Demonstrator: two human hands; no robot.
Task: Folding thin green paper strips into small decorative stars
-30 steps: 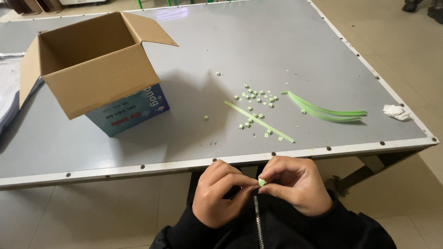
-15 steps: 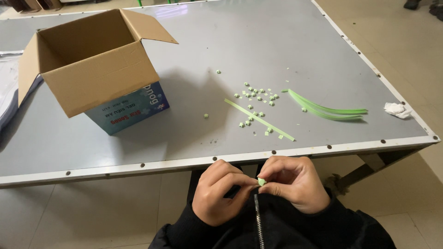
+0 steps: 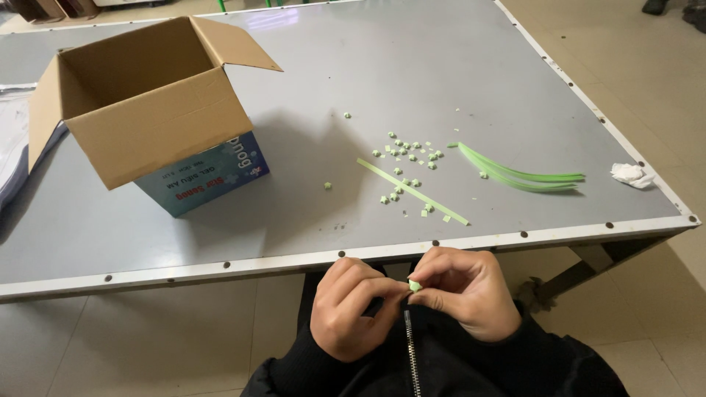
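Surface: grey table, pale tiled floor around it.
On it: open cardboard box, green paper strips, tiny folded pieces.
Grip: left hand and right hand pinch 1 small green piece below the table edge.
Hidden: piece's shape unclear.

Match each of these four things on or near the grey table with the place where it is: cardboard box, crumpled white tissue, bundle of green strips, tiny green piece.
Things:
1. cardboard box
2. crumpled white tissue
3. bundle of green strips
4. tiny green piece

Places:
A. pinched between the fingertips of both hands
B. left part of the table, flaps open
C. table's right edge
D. just right of the scattered green bits

Pairs: 1-B, 2-C, 3-D, 4-A
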